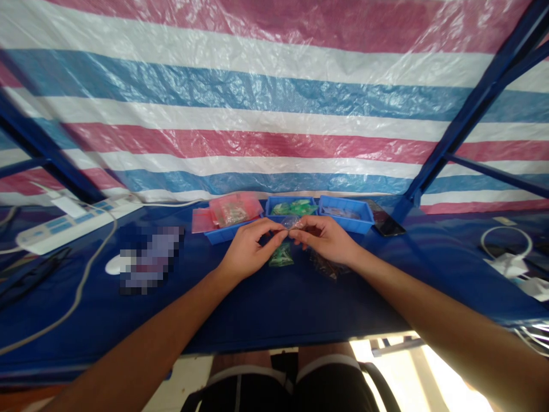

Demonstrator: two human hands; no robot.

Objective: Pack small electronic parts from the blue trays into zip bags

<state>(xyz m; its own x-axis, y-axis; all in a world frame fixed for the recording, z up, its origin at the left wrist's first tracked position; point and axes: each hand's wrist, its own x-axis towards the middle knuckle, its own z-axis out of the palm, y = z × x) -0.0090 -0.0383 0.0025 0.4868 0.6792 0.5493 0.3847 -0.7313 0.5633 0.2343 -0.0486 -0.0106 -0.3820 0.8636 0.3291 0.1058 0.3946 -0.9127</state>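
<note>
- Step in hand, as I read it: close fingertip work on a small clear plastic bag [292,222], held up over the desk [274,312]. Contents, if any, too small to make out.
- Next move, my judgement: calls for a light, steady pinch with the 2 sets of fingertips working against each other; thin film like this could slip or crumple if pulled unevenly.
- Left hand [253,245]: thumb and forefinger brought together at the bag's near left edge; palm turned inward. Reads as a pinch grip on the film.
- Right hand [328,237]: thumb and forefinger closed on the bag's right side, other fingers curled beneath. Its fingertips nearly meet the left ones.
- Exact contact of each pad on the film: blurred, cannot tell.
- Below the hands, on the desk: a green packet [281,256] between them; a dark clear-wrapped heap [328,265] under the right hand, partly hidden by it.
- Beyond the hands, 3 blue bins in a row: left bin [229,233] with red bags [242,206] piled on it; middle bin [277,218] holding green packets [295,206]; right bin [355,225] with pale contents, kind unclear.
- Dark phone [389,224] lies just right of the right bin.
</note>
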